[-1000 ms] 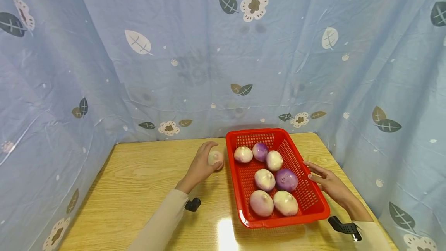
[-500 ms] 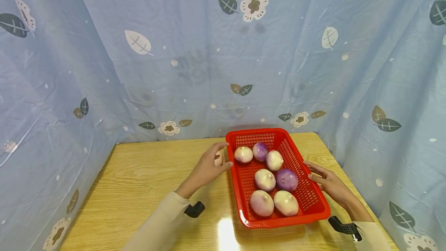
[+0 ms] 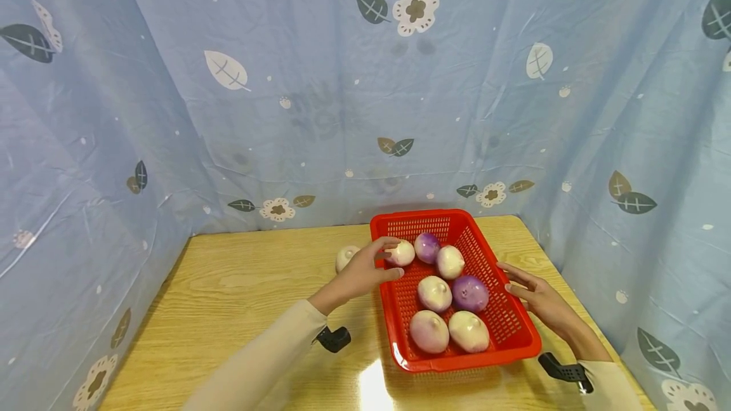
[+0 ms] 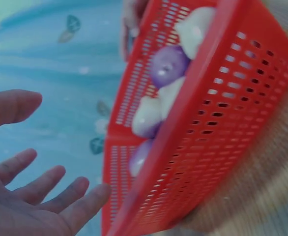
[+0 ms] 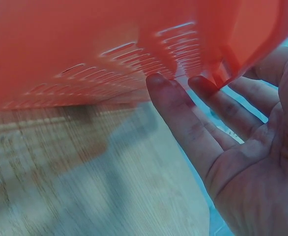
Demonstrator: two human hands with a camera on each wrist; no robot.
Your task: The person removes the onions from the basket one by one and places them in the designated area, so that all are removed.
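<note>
My left hand (image 3: 361,270) reaches over the left rim of a red plastic basket (image 3: 393,328), fingers spread and holding nothing. Its fingertips are near a white-and-purple vegetable (image 3: 403,254), an onion or turnip, inside the basket; the head view does not settle whether they touch. The left wrist view shows those fingers (image 4: 87,206) apart beside the basket wall. Another pale round vegetable (image 3: 346,257) lies on the table behind my left hand, partly hidden. My right hand (image 3: 539,303) rests against the basket's right side, its extended fingers (image 5: 183,118) touching the outer wall.
Several more vegetables sit in the basket, among them a purple one (image 3: 470,294) and a white one (image 3: 468,332). The wooden table (image 3: 228,309) is bounded by a blue patterned curtain (image 3: 285,113) behind and at both sides.
My left hand has moved right, from around the pale vegetable on the table to over the basket's left rim. That vegetable now lies slightly farther left. My right hand stays in place.
</note>
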